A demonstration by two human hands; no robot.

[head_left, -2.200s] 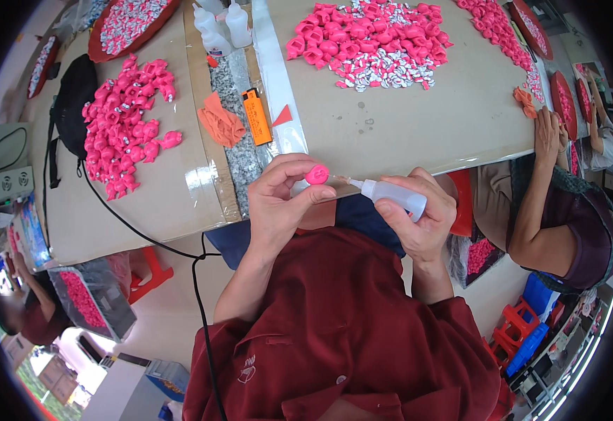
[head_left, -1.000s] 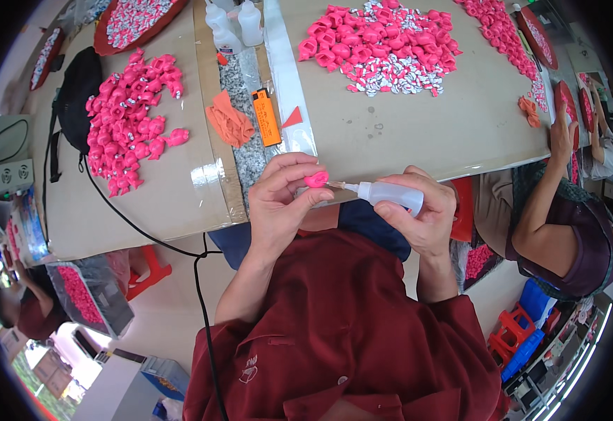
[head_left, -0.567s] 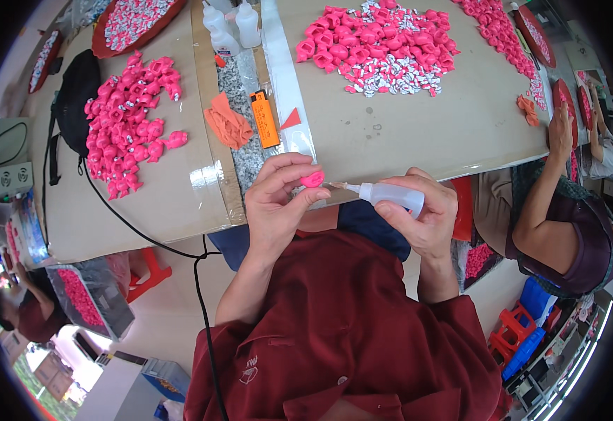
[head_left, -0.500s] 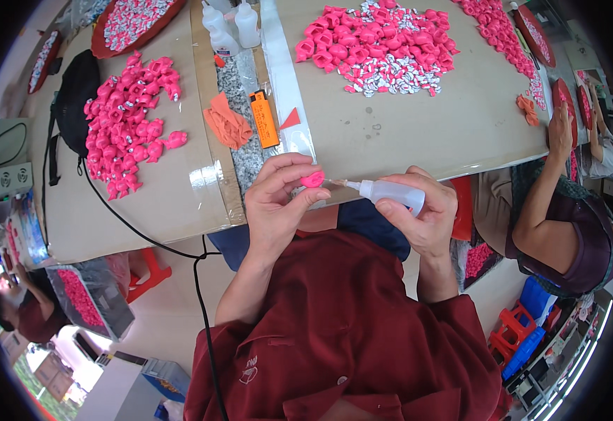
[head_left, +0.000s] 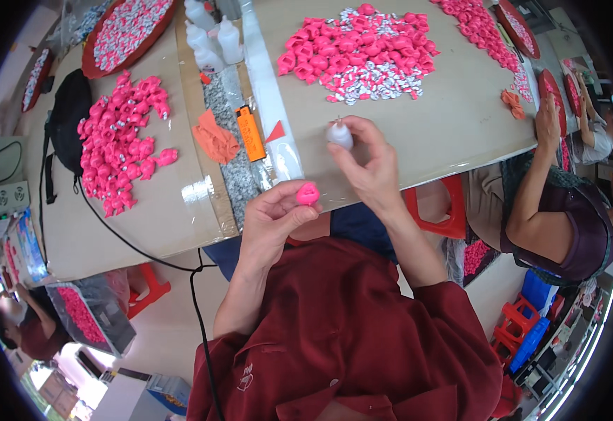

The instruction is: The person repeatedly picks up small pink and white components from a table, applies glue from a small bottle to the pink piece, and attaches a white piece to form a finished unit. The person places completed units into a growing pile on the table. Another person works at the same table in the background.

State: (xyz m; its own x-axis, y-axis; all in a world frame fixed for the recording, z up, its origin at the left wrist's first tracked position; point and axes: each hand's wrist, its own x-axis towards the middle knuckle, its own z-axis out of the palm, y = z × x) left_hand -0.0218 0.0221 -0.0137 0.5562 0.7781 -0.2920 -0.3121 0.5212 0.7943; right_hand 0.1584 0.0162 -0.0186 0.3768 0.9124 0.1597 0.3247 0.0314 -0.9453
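Between the thumb and fingers of my left hand [head_left: 268, 221] is a small rounded pink plastic piece [head_left: 308, 194], held at the table's near edge. My right hand [head_left: 373, 168] grips a translucent white squeeze bottle [head_left: 340, 136] with a thin tip, now upright over the table and apart from the piece. Beyond it lies a heap of hollow pink pieces [head_left: 355, 49] mixed with small pink-and-white parts [head_left: 373, 83]. To the left is a pile of pink figures [head_left: 120, 140], some with white marks.
Several similar bottles [head_left: 229, 42] stand at the back, near an orange cloth [head_left: 215, 137] and a flat orange rectangular object [head_left: 250, 133]. A red tray [head_left: 96, 63] of small parts sits far left, beside a black bag [head_left: 71, 116]. A black cable [head_left: 131, 242] crosses the edge. A co-worker's arm [head_left: 538, 179] is at right.
My right hand has drawn the bottle away from the pink piece and tipped it from sideways to upright, farther over the table. My left hand still holds the piece, slightly lower in view.
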